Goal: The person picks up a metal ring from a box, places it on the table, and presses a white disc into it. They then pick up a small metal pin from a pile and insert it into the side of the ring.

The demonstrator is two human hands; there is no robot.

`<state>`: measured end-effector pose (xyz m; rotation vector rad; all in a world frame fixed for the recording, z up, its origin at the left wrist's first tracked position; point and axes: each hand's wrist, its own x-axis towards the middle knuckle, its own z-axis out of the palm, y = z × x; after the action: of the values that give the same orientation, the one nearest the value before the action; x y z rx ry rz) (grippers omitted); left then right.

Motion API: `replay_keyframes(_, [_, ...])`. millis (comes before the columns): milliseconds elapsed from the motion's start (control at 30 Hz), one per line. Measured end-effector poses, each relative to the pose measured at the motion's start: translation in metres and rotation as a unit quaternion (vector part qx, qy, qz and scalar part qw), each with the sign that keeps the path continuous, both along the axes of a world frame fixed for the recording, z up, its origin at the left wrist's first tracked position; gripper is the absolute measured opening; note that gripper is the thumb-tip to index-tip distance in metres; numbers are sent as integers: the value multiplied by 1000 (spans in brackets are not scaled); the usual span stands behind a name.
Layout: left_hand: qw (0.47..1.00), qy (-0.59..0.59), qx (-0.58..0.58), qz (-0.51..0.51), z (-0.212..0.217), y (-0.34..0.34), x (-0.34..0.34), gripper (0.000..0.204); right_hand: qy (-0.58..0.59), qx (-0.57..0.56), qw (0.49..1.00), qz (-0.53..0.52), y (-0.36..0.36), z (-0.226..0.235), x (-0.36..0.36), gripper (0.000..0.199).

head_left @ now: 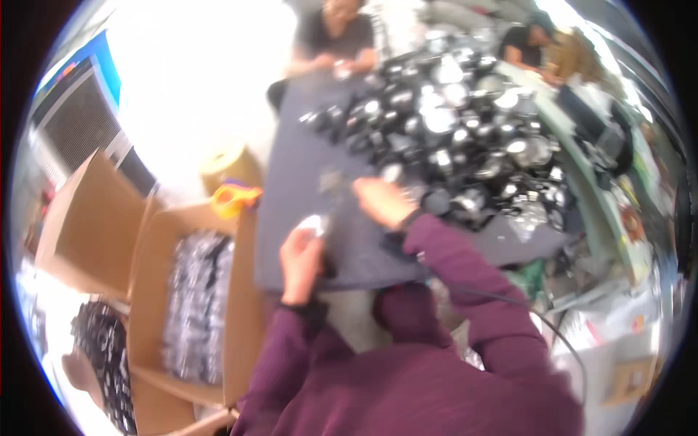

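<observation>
My left hand (299,258) is closed around a small shiny, silvery piece (314,224) at the near left of the dark grey table (291,174). Blur hides what kind of piece it is. Farther forward and to the right, my right hand (382,200) looks closed, its fingers together above the table. Whatever they may hold is too smeared to make out. Just left of its fingertips is a small greyish, see-through patch (333,182), perhaps plastic film. A large heap of black and silver round, shiny parts (436,120) covers the table beyond my right hand.
Left of the table stands an open cardboard box (243,305) with rows of plastic-wrapped parts (196,309). An orange tape dispenser (234,198) rests at its far edge, near a yellowish roll (231,166). One person (336,43) sits across the table; another (534,51) works at far right.
</observation>
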<state>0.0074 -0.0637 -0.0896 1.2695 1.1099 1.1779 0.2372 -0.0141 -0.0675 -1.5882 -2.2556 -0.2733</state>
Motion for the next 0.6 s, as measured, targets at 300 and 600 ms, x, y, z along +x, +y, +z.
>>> replay_keyframes(300, [999,-33,10,-4,-7,4,-9,17,360,-38,931,40,-42,14,-46,8])
replay_keyframes(600, [999,1,39,22,-12,2,-11,17,701,-199,684,31,-69,0,-72,4])
